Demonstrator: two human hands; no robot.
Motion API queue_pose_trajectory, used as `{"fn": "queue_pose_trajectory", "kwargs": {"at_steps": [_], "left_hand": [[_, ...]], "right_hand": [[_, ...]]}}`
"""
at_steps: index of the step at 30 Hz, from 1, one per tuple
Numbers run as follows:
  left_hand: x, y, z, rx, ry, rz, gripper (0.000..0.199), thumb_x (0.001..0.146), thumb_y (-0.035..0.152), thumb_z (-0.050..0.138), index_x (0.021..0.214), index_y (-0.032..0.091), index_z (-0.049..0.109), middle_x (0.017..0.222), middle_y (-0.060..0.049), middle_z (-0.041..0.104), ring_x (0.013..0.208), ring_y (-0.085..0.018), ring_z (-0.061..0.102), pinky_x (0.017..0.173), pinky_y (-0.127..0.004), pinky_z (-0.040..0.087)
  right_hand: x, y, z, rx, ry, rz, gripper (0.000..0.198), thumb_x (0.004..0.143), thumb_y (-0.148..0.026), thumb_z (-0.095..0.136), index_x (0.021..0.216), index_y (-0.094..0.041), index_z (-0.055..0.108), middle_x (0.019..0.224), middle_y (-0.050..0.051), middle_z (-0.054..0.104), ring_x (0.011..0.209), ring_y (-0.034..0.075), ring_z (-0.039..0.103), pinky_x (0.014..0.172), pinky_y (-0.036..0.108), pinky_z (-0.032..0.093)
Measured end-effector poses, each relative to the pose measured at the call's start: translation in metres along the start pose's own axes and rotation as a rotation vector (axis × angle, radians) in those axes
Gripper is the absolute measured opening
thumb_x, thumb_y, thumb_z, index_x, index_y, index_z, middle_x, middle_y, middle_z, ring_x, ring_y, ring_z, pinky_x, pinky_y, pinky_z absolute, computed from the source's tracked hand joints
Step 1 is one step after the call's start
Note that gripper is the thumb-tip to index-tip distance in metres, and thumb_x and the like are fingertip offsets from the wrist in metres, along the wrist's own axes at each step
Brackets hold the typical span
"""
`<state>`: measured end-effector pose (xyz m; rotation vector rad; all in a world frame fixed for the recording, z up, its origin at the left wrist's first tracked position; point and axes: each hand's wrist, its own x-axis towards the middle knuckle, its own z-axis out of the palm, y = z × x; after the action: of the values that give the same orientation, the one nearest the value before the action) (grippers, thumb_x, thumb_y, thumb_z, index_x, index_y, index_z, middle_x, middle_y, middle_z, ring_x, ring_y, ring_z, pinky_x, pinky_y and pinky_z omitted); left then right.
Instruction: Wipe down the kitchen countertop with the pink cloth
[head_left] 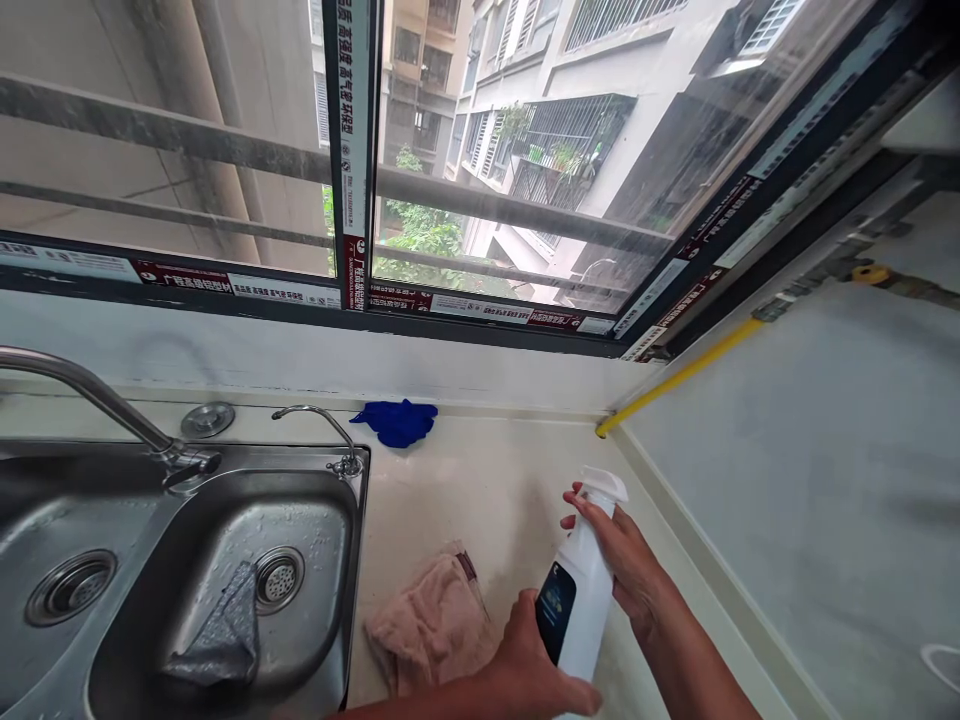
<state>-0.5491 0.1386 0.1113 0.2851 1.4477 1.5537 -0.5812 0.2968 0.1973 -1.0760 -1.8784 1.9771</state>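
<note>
A white spray bottle (592,600) with a dark label is held tilted over the counter, its spray head at the top. My right hand (619,550) is wrapped around the neck just below the spray head. Lower down, my left hand (534,655) grips the body near its base, with the thumb side by the label. A folded pink cloth (431,620) lies on the counter beside my left forearm, which covers part of it.
Left of the cloth is a steel double sink (356,580) with a large faucet (97,390) and a thin tap (330,420). A grey cloth (225,635) lies in the right basin. A blue cloth (401,422) rests by the window wall. A yellow pipe (682,375) runs along the right wall.
</note>
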Motion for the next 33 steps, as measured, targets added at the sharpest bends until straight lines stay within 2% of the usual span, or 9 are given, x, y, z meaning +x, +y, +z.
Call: {"fn": "queue_pose_trajectory", "kwargs": {"at_steps": [3, 6, 11, 13, 21, 23, 28, 30, 33], "left_hand": [[0.003, 0.003, 0.002, 0.021, 0.017, 0.04, 0.094, 0.045, 0.026, 0.085, 0.128, 0.02, 0.043, 0.109, -0.003, 0.055, 0.099, -0.022, 0.053, 0.082, -0.034, 0.044], [0.005, 0.009, 0.002, 0.051, 0.028, 0.06, 0.095, 0.044, 0.026, 0.086, 0.128, 0.019, 0.043, 0.111, -0.003, 0.055, 0.104, -0.023, 0.053, 0.084, -0.035, 0.044], [0.009, 0.017, 0.001, 0.076, 0.017, 0.063, 0.094, 0.044, 0.028, 0.087, 0.126, 0.019, 0.043, 0.111, -0.004, 0.054, 0.104, -0.024, 0.053, 0.085, -0.037, 0.045], [0.009, 0.017, 0.001, 0.074, 0.009, 0.059, 0.095, 0.044, 0.028, 0.087, 0.127, 0.019, 0.043, 0.112, -0.004, 0.054, 0.105, -0.024, 0.052, 0.085, -0.038, 0.045], [0.003, 0.011, 0.009, 0.06, -0.013, 0.012, 0.1, 0.044, 0.029, 0.087, 0.132, 0.019, 0.042, 0.116, -0.005, 0.054, 0.107, -0.025, 0.053, 0.086, -0.037, 0.045], [0.0, 0.008, 0.011, 0.047, -0.005, 0.01, 0.101, 0.043, 0.028, 0.087, 0.132, 0.019, 0.041, 0.117, -0.005, 0.053, 0.11, -0.026, 0.052, 0.089, -0.037, 0.044], [-0.001, -0.003, 0.012, 0.025, -0.011, 0.022, 0.101, 0.043, 0.026, 0.087, 0.133, 0.019, 0.04, 0.116, -0.005, 0.053, 0.112, -0.027, 0.051, 0.091, -0.039, 0.043], [0.0, -0.008, 0.012, 0.056, 0.003, 0.002, 0.101, 0.042, 0.026, 0.087, 0.131, 0.019, 0.041, 0.116, -0.006, 0.053, 0.111, -0.027, 0.051, 0.089, -0.039, 0.044], [0.0, -0.016, 0.012, 0.098, 0.014, -0.008, 0.104, 0.038, 0.028, 0.089, 0.131, 0.019, 0.041, 0.118, -0.007, 0.054, 0.111, -0.029, 0.052, 0.088, -0.039, 0.045]], "right_hand": [[-0.003, -0.006, 0.001, 0.022, -0.008, -0.069, 0.07, 0.059, -0.055, 0.084, 0.117, -0.022, 0.061, 0.093, 0.002, 0.07, 0.07, 0.015, 0.059, 0.054, 0.024, 0.046], [-0.005, -0.013, 0.001, -0.016, 0.022, -0.099, 0.064, 0.062, -0.055, 0.082, 0.112, -0.021, 0.062, 0.078, -0.001, 0.067, 0.064, 0.014, 0.056, 0.052, 0.023, 0.043], [-0.005, -0.018, -0.002, -0.075, 0.102, -0.084, 0.044, 0.064, -0.058, 0.076, 0.077, -0.018, 0.062, 0.061, -0.002, 0.058, 0.052, 0.012, 0.049, 0.047, 0.024, 0.037], [-0.005, -0.017, -0.002, -0.081, 0.106, -0.066, 0.044, 0.065, -0.059, 0.075, 0.073, -0.019, 0.059, 0.059, -0.002, 0.056, 0.05, 0.012, 0.048, 0.046, 0.025, 0.037], [-0.01, -0.015, -0.003, -0.02, 0.05, -0.045, 0.065, 0.063, -0.056, 0.08, 0.114, -0.021, 0.06, 0.079, 0.001, 0.067, 0.058, 0.015, 0.058, 0.05, 0.027, 0.045], [-0.01, -0.011, -0.006, -0.043, 0.042, -0.035, 0.063, 0.064, -0.057, 0.08, 0.111, -0.021, 0.061, 0.074, 0.0, 0.066, 0.056, 0.015, 0.057, 0.05, 0.027, 0.045], [-0.007, 0.003, -0.015, -0.107, 0.029, 0.0, 0.049, 0.061, -0.062, 0.078, 0.078, -0.018, 0.063, 0.062, 0.0, 0.061, 0.054, 0.015, 0.055, 0.049, 0.027, 0.044], [-0.01, 0.008, -0.016, -0.1, 0.036, -0.001, 0.05, 0.061, -0.062, 0.078, 0.077, -0.018, 0.063, 0.064, 0.0, 0.062, 0.055, 0.015, 0.055, 0.05, 0.027, 0.044], [-0.019, 0.01, -0.018, -0.089, 0.068, 0.009, 0.052, 0.06, -0.06, 0.079, 0.088, -0.018, 0.065, 0.068, 0.001, 0.064, 0.06, 0.018, 0.058, 0.05, 0.027, 0.045]]}}
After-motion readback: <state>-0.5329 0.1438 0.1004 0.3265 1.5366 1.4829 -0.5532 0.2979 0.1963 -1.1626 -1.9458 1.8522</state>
